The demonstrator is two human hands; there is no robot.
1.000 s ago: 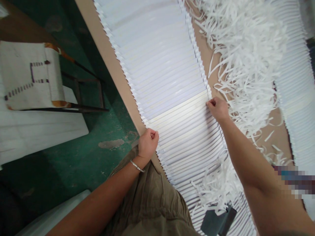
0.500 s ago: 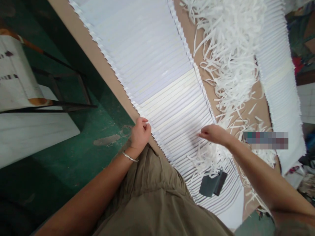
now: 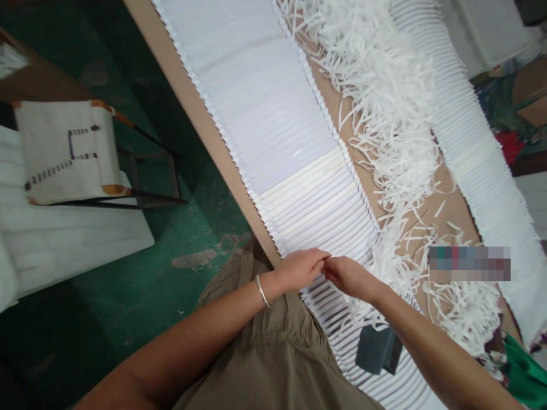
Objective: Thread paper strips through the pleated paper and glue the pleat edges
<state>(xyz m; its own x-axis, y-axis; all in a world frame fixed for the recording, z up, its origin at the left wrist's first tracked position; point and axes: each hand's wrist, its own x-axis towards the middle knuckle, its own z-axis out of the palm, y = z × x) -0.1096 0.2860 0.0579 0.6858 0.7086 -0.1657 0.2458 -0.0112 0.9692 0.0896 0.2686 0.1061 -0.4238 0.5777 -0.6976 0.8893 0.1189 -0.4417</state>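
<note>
My left hand point(image 3: 301, 269) and my right hand point(image 3: 350, 276) meet at the fingertips above a long row of overlapping white sheets point(image 3: 316, 222). The fingers of both are pressed together, and anything between them is hidden or too small to make out. A silver bangle circles my left wrist. Loose white strips point(image 3: 363, 304) lie beside and below my right hand, on the row. Just under them, a dark grey folded object point(image 3: 376, 348) rests on the sheets.
The row lies along a brown tabletop point(image 3: 192, 97). A large heap of white strips point(image 3: 380, 102) separates it from a second row of sheets point(image 3: 470, 154) on the right. Left, a stool with a whitish seat point(image 3: 68, 154) stands on the green floor point(image 3: 213, 228).
My right hand has left the row's far edge and come down and inward. My left hand has moved right from the near edge, and the two now meet. The view has shifted.
</note>
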